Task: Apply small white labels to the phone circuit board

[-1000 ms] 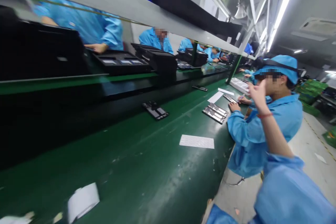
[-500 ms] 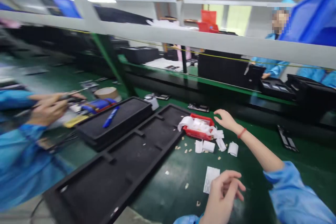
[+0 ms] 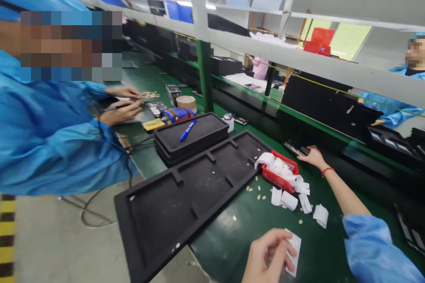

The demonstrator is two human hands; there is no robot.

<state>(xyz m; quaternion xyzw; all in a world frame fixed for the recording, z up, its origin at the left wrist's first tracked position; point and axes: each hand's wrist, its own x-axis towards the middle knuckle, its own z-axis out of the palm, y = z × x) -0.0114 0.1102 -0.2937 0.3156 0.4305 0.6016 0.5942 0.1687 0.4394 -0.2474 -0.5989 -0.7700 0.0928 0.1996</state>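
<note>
My right hand (image 3: pixel 314 158), with a red band at the wrist, reaches to the back of the bench. Its thumb and fingers close round the near end of a dark, flat electronic part (image 3: pixel 292 147). Low in the view, my left hand (image 3: pixel 265 254) has its fingers loosely curled and apart over the edge of a white sticker sheet (image 3: pixel 296 250); no firm hold on it shows. Between the hands stands a red bin (image 3: pixel 277 178) full of white paper strips. Loose white strips (image 3: pixel 288 201) and several small beige bits (image 3: pixel 259 188) lie around it.
A long black tray (image 3: pixel 166 203) lies left of the bin. Behind it, stacked black trays (image 3: pixel 199 135) carry a blue marker (image 3: pixel 188 130). A co-worker in blue (image 3: pixel 66 128) works at the left. Another dark part (image 3: pixel 410 232) lies at the right.
My right hand has moved onto the dark part at the back and closed on it. My left hand has come over the sticker sheet. The view has turned left.
</note>
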